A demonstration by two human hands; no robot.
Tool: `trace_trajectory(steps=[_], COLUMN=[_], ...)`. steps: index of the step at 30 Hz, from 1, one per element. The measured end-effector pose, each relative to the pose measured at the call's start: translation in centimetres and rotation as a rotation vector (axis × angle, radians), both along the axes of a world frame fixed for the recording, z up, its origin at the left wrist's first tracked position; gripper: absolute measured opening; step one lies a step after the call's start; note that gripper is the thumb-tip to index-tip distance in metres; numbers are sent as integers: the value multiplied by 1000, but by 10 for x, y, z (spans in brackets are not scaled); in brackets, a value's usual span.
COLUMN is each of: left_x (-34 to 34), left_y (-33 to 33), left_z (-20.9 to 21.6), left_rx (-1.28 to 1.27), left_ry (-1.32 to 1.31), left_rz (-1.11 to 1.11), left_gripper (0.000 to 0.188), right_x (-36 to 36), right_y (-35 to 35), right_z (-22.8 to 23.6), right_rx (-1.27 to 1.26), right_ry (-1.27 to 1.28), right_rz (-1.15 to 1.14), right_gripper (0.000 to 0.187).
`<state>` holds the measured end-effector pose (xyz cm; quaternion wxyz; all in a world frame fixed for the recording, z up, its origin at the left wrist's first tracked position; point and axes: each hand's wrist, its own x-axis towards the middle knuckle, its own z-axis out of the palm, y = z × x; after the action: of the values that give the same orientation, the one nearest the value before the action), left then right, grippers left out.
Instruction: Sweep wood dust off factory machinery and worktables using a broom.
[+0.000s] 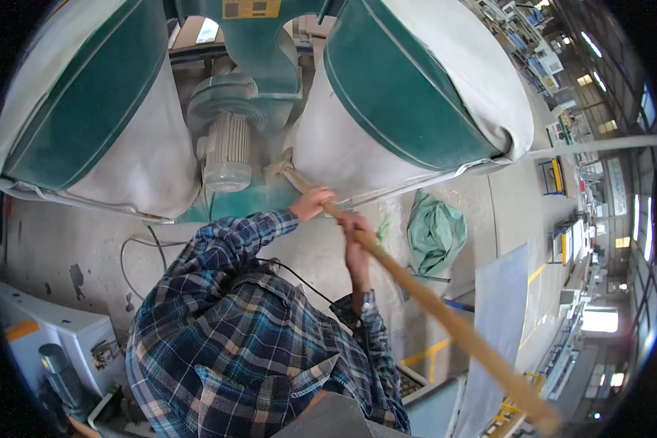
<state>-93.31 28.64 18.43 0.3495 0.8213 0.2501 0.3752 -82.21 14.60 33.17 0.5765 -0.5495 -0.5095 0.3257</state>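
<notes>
A long wooden-handled broom (431, 299) runs diagonally from the lower right up towards the dust collector's base. Its far end (280, 168) is a straw-coloured tuft, too small to make out fully, beside the right-hand white bag (328, 139). My left hand (312, 204) is closed round the handle nearer that tuft. Lower down the handle, my right hand (356, 237) grips it too, slightly blurred. Just left of the tuft stands a ribbed grey motor (228, 153) under a green blower housing (226, 98).
Another white bag (139, 160) hangs under a green drum at the left. Crumpled green cloth (436, 232) lies on the floor to the right. A dark cable (157, 248) trails on the floor. White machinery (66, 328) stands at lower left, with a large grey panel (500, 328) at right.
</notes>
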Motion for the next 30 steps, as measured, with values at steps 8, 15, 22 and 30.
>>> trace_trajectory(steps=[8, 15, 22, 30], left_x=[-9, -12, -67, -31], left_y=[-17, -7, 73, -88], left_z=[35, 191, 79, 22], left_rx=[-95, 368, 206, -268], left_ry=[-119, -168, -151, -17], left_rz=[-37, 92, 396, -182], left_gripper=[38, 35, 12, 7], right_x=[28, 43, 13, 36], right_y=[-59, -126, -44, -81], right_z=[189, 283, 202, 254], right_rx=[526, 994, 682, 602], right_ry=[237, 336, 200, 231], right_rz=[-178, -66, -186, 156], right_gripper=[23, 34, 20, 20])
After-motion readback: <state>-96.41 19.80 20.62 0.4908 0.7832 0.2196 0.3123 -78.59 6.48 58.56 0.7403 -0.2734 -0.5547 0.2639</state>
